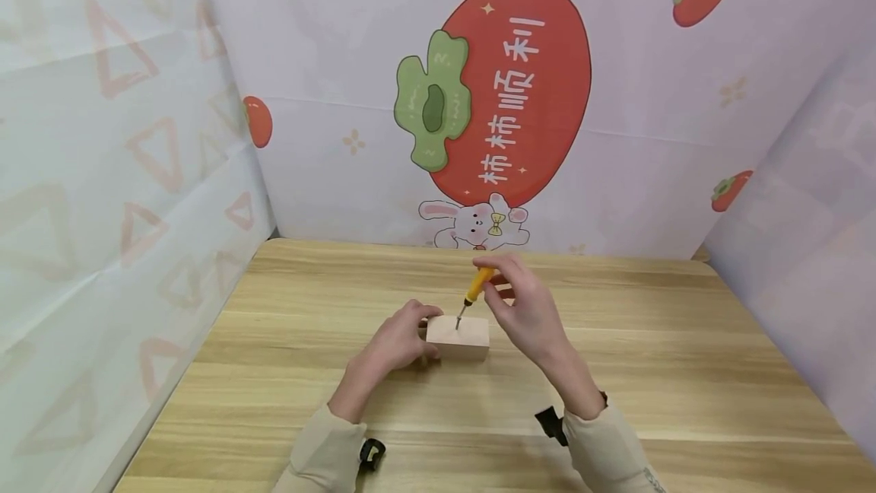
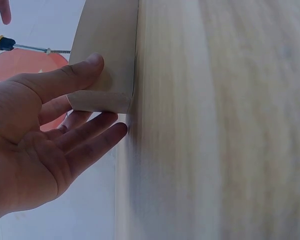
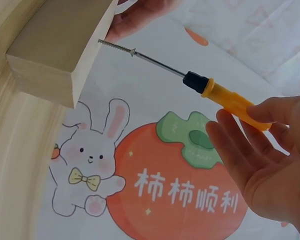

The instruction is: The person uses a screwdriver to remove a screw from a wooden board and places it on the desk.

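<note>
A pale wooden block (image 1: 460,338) sits on the table, gripped at its left end by my left hand (image 1: 397,337). In the left wrist view the thumb presses the block's near face, with fingers around its end. My right hand (image 1: 530,314) holds a screwdriver (image 1: 480,286) by its yellow handle, between thumb and fingers. The screwdriver leans, its shaft pointing down to the block. At its tip is a screw (image 3: 116,46), standing out of the block's top face with most of its thread showing in the right wrist view.
The wood-grain table (image 1: 650,356) extends to both sides of the block. Behind it hangs a white cloth backdrop (image 1: 328,173) printed with a large red persimmon and a rabbit. More patterned cloth (image 1: 103,249) closes off the left side. Black straps sit at both wrists.
</note>
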A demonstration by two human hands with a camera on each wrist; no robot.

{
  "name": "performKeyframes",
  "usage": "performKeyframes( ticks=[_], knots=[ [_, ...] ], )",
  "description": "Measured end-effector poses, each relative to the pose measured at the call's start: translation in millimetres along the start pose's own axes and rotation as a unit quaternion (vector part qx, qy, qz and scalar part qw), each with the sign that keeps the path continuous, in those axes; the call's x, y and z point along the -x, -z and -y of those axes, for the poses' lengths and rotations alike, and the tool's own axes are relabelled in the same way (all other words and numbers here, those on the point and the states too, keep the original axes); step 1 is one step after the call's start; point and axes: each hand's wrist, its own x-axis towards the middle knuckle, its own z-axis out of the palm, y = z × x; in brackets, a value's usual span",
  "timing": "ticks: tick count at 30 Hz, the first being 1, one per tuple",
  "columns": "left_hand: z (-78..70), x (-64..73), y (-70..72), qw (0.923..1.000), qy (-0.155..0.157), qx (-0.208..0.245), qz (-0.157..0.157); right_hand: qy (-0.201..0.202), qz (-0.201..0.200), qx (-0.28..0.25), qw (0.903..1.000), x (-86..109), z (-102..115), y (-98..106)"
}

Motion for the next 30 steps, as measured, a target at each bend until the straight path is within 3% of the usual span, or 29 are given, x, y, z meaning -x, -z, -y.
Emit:
performKeyframes(
  ticks=[9,14,19,25,28,30],
  knots=[
    [0.7,0.6,-0.2,0.9999,-0.005,-0.010,-0.005,0.014,-0.033,-0.017,0.9992,7.0,-15,11],
    [1.7,1.5,-0.9,0.9995,-0.020,-0.023,0.011,0.010,-0.043,-0.012,0.9989,12.0,-20,15],
    [2.9,1.2,0.8,0.9990,-0.036,0.005,0.024,0.007,-0.046,-0.006,0.9989,18.2,-27,17],
    [-4.6,-5.9,3.5,0.9945,-0.099,0.033,0.008,-0.006,-0.049,0.011,0.9987,23.2,-34,21],
    [-9.4,-10.3,2.3,0.9912,-0.130,0.025,0.006,-0.006,-0.054,0.013,0.9984,24.7,-37,23],
    [-11.7,-13.2,0.6,0.9909,-0.134,0.014,0.003,-0.007,-0.056,0.015,0.9983,26.1,-39,24]
  ],
)
